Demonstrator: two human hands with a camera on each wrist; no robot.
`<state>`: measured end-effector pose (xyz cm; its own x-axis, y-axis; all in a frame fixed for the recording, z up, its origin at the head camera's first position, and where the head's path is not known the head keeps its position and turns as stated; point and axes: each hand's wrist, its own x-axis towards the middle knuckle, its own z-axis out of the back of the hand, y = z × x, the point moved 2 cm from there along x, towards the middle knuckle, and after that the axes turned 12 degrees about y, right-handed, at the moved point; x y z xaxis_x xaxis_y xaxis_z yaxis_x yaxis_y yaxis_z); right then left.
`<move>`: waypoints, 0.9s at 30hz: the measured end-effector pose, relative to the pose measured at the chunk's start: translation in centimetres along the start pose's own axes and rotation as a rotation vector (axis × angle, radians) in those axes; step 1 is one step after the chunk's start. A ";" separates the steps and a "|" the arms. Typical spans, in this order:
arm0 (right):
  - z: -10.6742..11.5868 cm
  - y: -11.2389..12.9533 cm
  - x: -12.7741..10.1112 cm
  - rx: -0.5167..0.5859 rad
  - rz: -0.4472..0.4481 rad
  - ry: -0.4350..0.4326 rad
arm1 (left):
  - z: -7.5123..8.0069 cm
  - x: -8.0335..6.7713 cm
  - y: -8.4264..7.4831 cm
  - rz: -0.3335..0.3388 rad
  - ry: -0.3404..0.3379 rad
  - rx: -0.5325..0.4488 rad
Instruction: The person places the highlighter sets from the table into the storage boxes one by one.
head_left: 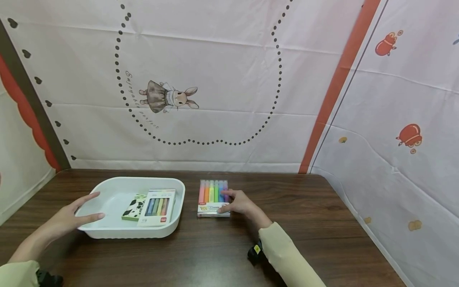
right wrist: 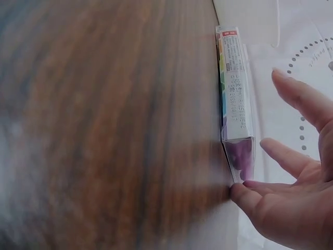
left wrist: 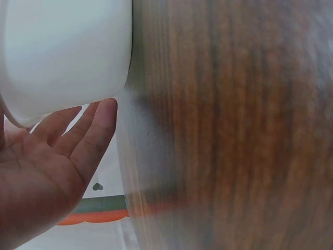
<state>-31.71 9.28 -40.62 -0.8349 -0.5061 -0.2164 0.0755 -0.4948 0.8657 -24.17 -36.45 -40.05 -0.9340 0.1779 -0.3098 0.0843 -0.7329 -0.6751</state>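
Observation:
My left hand [head_left: 62, 220] is at the left end of a white plastic tray [head_left: 130, 233], with thumb and forefinger reaching over the rim. In the left wrist view, other fingers [left wrist: 93, 130] lie against the tray's outer wall. Inside lie a box with a panda-like black-and-white pattern [head_left: 134, 208] and, partly over it, a white box of coloured sticks [head_left: 156, 207]. To the right, a clear pack of highlighters [head_left: 214, 197] lies flat. My right hand [head_left: 243, 204] hovers over its right side, fingers spread; in the right wrist view one fingertip is beside the pack's end [right wrist: 242, 156].
The dark wood table [head_left: 215, 255] ends at a printed cloth wall [head_left: 229, 99] behind. Another cloth wall [head_left: 405, 167] stands on the right. Black wrist cameras sit under both sleeves, the right one [head_left: 255, 253] close above the table.

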 end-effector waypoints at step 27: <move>-0.7 0.5 0.6 -0.266 -0.045 0.000 | 0.0 0.0 -0.1 0.005 0.006 0.001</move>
<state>-31.78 8.27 -40.59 -0.8404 -0.4795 -0.2525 0.1785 -0.6849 0.7064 -24.15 -36.40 -39.95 -0.9316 0.1777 -0.3170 0.0888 -0.7346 -0.6727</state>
